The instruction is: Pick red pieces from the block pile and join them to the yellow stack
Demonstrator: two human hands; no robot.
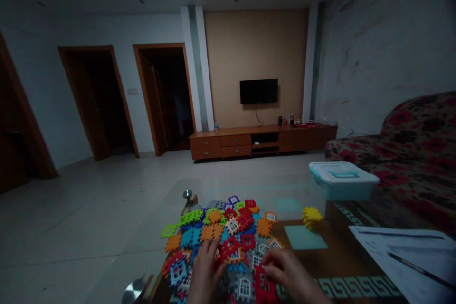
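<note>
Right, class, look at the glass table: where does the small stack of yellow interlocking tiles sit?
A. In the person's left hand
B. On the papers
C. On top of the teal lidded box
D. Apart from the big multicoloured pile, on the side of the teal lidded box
D: the stack of yellow tiles stands alone on the table, between the multicoloured pile and the teal lidded box, touched by neither hand.

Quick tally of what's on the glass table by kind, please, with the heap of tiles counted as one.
Heap of plastic tiles: 1
Stack of yellow tiles: 1
Lidded box: 1
Paper sheets: 1
Pen: 1
Hands on the heap, left hand and right hand: 2
Total: 7
</note>
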